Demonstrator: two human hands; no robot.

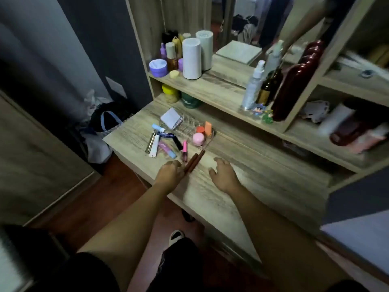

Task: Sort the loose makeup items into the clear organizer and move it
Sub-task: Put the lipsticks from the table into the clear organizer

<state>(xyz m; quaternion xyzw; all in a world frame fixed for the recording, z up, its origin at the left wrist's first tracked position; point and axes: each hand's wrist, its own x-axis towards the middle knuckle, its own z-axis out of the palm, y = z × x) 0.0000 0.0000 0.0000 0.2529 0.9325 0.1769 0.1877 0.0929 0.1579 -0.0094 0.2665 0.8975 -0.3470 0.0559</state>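
The clear organizer (pixel 207 142) stands on the wooden desk (pixel 263 175). It holds a pink jar (pixel 198 138), an orange cap (pixel 200 129) and an orange tube (pixel 208 127), and a pale compact (pixel 171 118) leans at its left end. Left of it lie loose items: a dark blue Nivea tube (pixel 165 134), a white tube (pixel 154 146), a purple-blue tube (pixel 167 150), a black stick (pixel 177 143) and a pink lip gloss (pixel 184 150). My left hand (pixel 170 172) is closed around the near ends of two brown pencils (pixel 194 161). My right hand (pixel 223 173) hovers over the desk, holding nothing, fingers apart.
A shelf above the desk carries white cylinders (pixel 191 59), a purple jar (pixel 158 68), bottles and a spray bottle (pixel 253 85). A tall dark red bottle (pixel 294 85) stands at the right. A mirror is behind. Bags (pixel 105 123) lie on the floor to the left.
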